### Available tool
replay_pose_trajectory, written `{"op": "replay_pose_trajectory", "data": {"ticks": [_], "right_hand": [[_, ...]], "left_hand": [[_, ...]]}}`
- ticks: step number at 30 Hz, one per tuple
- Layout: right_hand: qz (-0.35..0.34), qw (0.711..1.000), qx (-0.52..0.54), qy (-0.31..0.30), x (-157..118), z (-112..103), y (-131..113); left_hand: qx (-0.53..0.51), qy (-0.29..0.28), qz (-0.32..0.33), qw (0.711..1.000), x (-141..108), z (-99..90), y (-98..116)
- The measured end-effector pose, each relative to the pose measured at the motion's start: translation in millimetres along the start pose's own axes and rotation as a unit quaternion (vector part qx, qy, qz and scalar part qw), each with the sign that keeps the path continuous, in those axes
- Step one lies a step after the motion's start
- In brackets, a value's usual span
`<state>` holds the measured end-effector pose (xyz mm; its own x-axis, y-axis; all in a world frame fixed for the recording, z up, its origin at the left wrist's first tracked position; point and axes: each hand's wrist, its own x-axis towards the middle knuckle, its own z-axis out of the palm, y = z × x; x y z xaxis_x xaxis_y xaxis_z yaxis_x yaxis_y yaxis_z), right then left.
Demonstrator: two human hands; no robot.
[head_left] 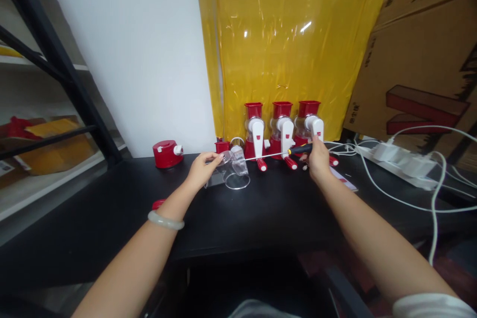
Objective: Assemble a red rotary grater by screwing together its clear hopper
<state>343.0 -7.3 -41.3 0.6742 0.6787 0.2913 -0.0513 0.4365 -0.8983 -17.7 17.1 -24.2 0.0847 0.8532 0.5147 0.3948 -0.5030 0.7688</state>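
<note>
My left hand [204,173] is closed on a clear plastic grater housing [237,179], holding it just above or against the black table. In my right hand [319,160] is a screwdriver [300,149] with a black and yellow handle. Its long metal shaft points left, and the tip reaches the clear housing. Behind the shaft stand three red and white rotary graters: a left one [257,136], a middle one [286,134] and a right one [312,121]. A metal grating drum [236,143] sits behind the housing, beside a red part [222,146].
A red round base [167,154] with a white knob stands at the left on the black table [238,228]. White cables and a power strip [402,164] lie at the right. A large cardboard box [417,59] and a yellow plastic curtain [290,35] rise behind.
</note>
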Motion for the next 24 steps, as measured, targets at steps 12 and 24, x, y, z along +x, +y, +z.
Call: {"op": "replay_pose_trajectory", "data": {"ticks": [12, 24], "right_hand": [[0.026, 0.975, 0.207, -0.081, -2.5, 7.0, -4.1], [0.041, 0.987, 0.154, -0.033, -1.9, 9.0, -5.5]], "left_hand": [[0.001, -0.007, 0.010, 1.000, -0.7, -0.5, 2.6], [-0.028, -0.012, -0.007, 1.000, -0.9, -0.1, 5.5]]}}
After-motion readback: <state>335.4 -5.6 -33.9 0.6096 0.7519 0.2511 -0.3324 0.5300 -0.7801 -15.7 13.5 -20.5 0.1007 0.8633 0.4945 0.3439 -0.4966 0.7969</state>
